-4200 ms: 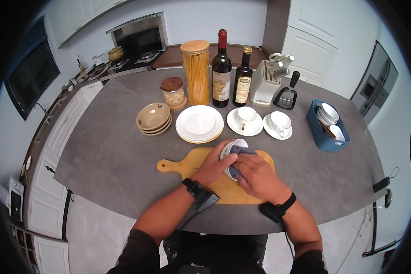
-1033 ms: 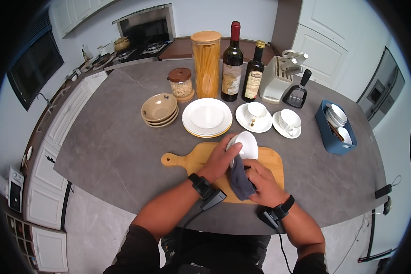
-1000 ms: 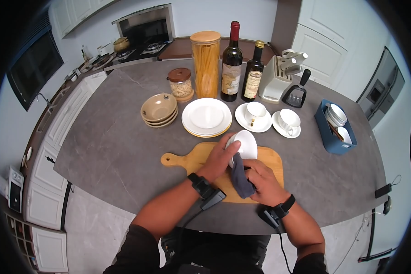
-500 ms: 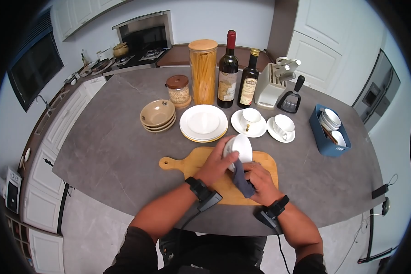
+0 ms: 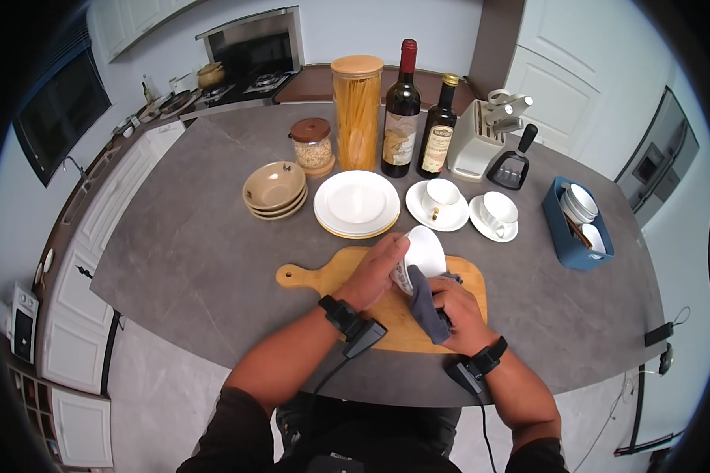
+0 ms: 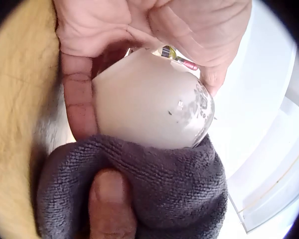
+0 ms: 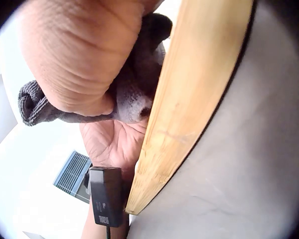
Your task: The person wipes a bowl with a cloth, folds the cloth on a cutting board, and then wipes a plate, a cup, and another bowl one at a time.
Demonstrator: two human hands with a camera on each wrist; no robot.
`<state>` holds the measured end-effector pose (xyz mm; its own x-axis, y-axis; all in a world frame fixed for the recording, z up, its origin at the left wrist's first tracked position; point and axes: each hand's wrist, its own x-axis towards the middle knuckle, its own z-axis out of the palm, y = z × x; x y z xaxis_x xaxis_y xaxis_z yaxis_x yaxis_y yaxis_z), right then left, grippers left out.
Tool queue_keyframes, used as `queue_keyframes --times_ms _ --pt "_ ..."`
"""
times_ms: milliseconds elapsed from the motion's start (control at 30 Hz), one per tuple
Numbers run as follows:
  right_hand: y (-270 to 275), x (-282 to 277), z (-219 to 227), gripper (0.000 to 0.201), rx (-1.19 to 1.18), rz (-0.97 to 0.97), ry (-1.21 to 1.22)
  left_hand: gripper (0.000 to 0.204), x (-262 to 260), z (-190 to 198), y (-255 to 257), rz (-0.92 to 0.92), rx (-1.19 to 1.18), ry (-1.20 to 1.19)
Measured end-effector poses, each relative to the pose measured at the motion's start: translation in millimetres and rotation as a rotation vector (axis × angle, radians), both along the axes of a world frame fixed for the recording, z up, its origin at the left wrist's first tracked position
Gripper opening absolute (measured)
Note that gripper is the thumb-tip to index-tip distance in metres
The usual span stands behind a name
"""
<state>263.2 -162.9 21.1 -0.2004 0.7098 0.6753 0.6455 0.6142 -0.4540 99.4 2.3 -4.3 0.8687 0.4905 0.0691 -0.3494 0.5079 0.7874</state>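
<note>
Drying or wiping seems to be the step in hand: a white bowl (image 5: 427, 246) is held tilted over the cutting board (image 5: 394, 337), its patterned outside showing at seven o'clock. Whether it touches the board, I cannot tell

At the bowl's eight o'clock, the left hand (image 5: 375, 273) grasps it, fingers wrapped around the outer wall. A firm but not squeezing hold should suit the smooth glaze, and turning the bowl with this hand would bring fresh surface to the cloth

At six o'clock, the grey cloth (image 5: 424, 309) lies against the bowl, bunched and gripped by the right hand (image 5: 461, 311) at five o'clock. Pressing evenly along the rim, with the loose end gathered up, would work best; a trailing fold could snag

Keeping low over the board would soften a slip. Mind the elbow room: a cup (image 5: 442, 191) on its saucer stands at twelve o'clock, another cup (image 5: 500, 208) at two, stacked plates (image 5: 356, 199) at ten, and a blue basket (image 5: 569, 251) near three
</note>
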Motion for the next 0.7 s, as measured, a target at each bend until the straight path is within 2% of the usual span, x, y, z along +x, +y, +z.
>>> queue_keyframes --times_ms 100,167,300,400,467,500,600,667,700 --pt "-2.5 3.5 -4.0 0.036 -0.026 -0.034 -0.001 0.077 -1.1 7.2 -7.1 0.021 0.077 0.015" --pt "-3.0 3.0 -5.7 0.035 -0.031 -0.055 0.025 0.081 0.4 7.0 -10.8 0.172 0.495 0.038" --pt "-1.4 1.6 -3.5 0.034 -0.037 -0.078 0.054 0.084 1.6 8.8 -14.9 0.197 0.486 -0.001" --pt "-0.2 -1.4 -2.6 0.034 -0.021 -0.078 0.043 0.086 1.5 9.0 -10.5 0.159 0.377 -0.006" --pt "-0.5 -2.3 0.3 0.034 -0.026 -0.071 0.045 0.087 0.0 13.5 -12.0 0.098 0.176 0.053" --pt "-0.5 -2.4 -0.3 0.034 -0.032 -0.070 0.042 0.087 -0.5 12.3 -12.7 0.102 0.174 0.059" --pt "1.9 0.5 -5.8 0.034 -0.005 -0.076 0.017 0.089 0.8 9.5 -11.0 0.126 0.273 0.047" --pt "1.6 1.0 -6.2 0.034 -0.018 -0.091 0.027 0.088 1.2 6.3 -11.2 0.196 0.573 0.050" --pt "0.7 1.2 -5.9 0.034 -0.030 -0.103 0.035 0.088 1.1 3.6 -11.2 0.192 0.561 0.051"
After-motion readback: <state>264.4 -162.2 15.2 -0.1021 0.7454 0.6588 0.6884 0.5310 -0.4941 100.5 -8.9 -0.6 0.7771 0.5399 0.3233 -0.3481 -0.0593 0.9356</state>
